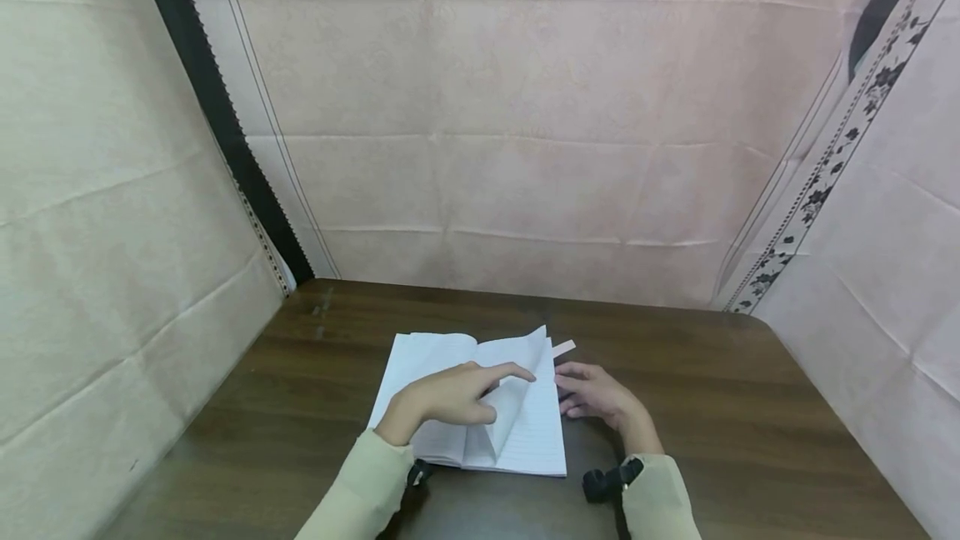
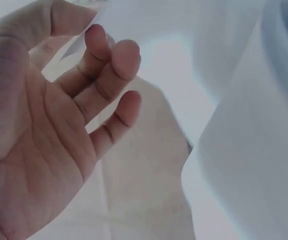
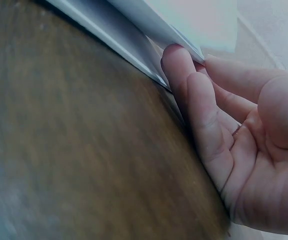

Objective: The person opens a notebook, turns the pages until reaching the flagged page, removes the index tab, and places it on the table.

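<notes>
Left hand (image 1: 442,397) lifts a notebook (image 1: 525,432) page with loose fingers; right hand (image 1: 596,394) touches its edge, relaxed.

The table (image 1: 750,407) lies bare to the right of the notebook (image 1: 540,440), to its left, and behind it up to the back curtain (image 1: 525,190). Curtains on the left (image 1: 112,232) and right (image 1: 900,273) close in both sides. Over the notebook, a lifted page (image 1: 517,382) stands in the way between the left hand (image 1: 450,394) and the right hand (image 1: 600,394), whose fingertips (image 3: 176,60) touch the notebook's right edge.
</notes>
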{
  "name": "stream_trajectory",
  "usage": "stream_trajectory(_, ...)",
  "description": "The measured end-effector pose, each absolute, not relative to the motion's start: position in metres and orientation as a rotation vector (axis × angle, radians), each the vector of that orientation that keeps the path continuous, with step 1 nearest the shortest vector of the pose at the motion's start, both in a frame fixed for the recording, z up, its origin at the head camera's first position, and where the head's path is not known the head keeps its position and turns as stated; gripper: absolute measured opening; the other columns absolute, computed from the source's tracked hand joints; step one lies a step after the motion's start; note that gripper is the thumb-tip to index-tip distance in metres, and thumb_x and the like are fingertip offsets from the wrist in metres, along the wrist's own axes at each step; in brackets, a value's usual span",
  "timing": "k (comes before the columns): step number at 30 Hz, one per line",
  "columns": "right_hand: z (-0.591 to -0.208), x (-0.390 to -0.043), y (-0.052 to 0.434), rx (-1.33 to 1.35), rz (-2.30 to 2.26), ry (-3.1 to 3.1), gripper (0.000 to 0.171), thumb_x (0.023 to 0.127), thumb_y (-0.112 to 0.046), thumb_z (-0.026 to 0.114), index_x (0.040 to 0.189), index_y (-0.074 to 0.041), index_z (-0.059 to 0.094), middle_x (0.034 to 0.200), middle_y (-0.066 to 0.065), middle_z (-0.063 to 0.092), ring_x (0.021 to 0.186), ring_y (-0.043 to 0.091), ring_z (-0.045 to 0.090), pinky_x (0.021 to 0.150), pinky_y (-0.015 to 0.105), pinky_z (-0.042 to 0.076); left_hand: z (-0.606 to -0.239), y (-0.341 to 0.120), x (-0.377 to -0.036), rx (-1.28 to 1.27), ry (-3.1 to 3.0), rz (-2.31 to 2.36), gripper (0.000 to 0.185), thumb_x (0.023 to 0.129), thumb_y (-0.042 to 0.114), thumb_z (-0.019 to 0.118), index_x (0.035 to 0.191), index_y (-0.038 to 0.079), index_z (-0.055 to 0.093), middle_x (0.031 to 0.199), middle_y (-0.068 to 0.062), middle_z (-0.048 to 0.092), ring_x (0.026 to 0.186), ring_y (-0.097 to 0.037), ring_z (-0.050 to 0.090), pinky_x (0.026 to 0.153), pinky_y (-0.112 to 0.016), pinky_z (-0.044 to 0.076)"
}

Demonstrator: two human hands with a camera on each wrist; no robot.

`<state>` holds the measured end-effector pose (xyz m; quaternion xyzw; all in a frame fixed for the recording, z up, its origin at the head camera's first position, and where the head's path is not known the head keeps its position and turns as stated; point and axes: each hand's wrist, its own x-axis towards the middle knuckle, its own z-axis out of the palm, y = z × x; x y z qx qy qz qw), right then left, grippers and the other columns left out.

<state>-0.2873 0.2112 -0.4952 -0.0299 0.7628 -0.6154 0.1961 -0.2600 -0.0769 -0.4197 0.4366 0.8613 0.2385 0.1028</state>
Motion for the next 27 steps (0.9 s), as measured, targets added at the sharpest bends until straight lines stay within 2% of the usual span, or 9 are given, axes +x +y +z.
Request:
stream_trajectory(6,-0.495,-0.288,0.211,-0.075,-1.722,2.142,0.041,0.1,-0.028,0.063,0.131,-0.002,0.058,0.1,0.013,0.067,0.078,0.024,0.07,0.068,0.03,0.056,-0.412,-0.098,-0.267,1.243,2.523,0.696,0.079,0.08,0.003,0.06,0.147,0.042,0.043,0.06,0.01,0.03,0.051,-0.004,0.027,0.051,-0.023,0.031)
stream_trajectory(9,-0.496,-0.288,0.211,-0.069,-1.719,2.15,0.041,0.099,-0.028,0.063,0.13,-0.002,0.059,0.101,0.013,0.068,0.079,0.026,0.07,0.07,0.03,0.056,-0.412,-0.109,-0.27,1.219,2.482,0.722,0.081,0.081,0.001,0.061,0.149,0.04,0.041,0.067,0.004,0.037,0.053,-0.004,0.03,0.055,-0.023,0.034)
stream_trajectory(13,-0.497,-0.286,0.212,-0.062,-1.716,2.161,0.042,0.098,-0.03,0.065,0.13,-0.003,0.059,0.104,0.013,0.068,0.082,0.027,0.071,0.073,0.031,0.056,-0.412,-0.125,-0.273,1.11,2.41,0.788,0.082,0.083,0.0,0.061,0.149,0.042,0.042,0.085,0.001,0.051,0.058,-0.008,0.049,0.064,-0.024,0.041)
stream_trajectory(17,-0.497,-0.286,0.211,-0.063,-1.713,2.172,0.043,0.098,-0.031,0.066,0.13,-0.003,0.059,0.104,0.013,0.068,0.083,0.028,0.071,0.074,0.032,0.057,-0.411,-0.142,-0.275,0.991,2.37,0.829,0.081,0.083,0.001,0.063,0.149,0.043,0.044,0.09,0.0,0.057,0.068,-0.024,0.065,0.071,-0.028,0.045)
stream_trajectory(20,-0.498,-0.287,0.211,-0.068,-1.711,2.178,0.044,0.098,-0.032,0.065,0.131,-0.003,0.059,0.105,0.013,0.068,0.083,0.027,0.071,0.075,0.032,0.057,-0.41,-0.154,-0.275,0.944,2.365,0.856,0.081,0.082,0.002,0.066,0.149,0.042,0.043,0.092,-0.002,0.058,0.072,-0.028,0.065,0.073,-0.03,0.046)
stream_trajectory(25,-0.498,-0.287,0.211,-0.073,-1.709,2.187,0.045,0.098,-0.032,0.065,0.132,-0.003,0.058,0.106,0.013,0.068,0.083,0.027,0.071,0.075,0.032,0.057,-0.41,-0.172,-0.276,0.836,2.388,0.913,0.084,0.083,0.007,0.072,0.15,0.045,0.04,0.121,0.0,0.053,0.088,-0.019,0.053,0.076,-0.036,0.045)
stream_trajectory(27,-0.498,-0.287,0.211,-0.074,-1.705,2.189,0.045,0.098,-0.032,0.065,0.132,-0.003,0.058,0.106,0.013,0.068,0.083,0.028,0.071,0.075,0.032,0.057,-0.409,-0.179,-0.276,0.771,2.387,0.926,0.085,0.083,0.009,0.074,0.15,0.045,0.039,0.117,-0.004,0.056,0.089,-0.019,0.051,0.074,-0.037,0.044)
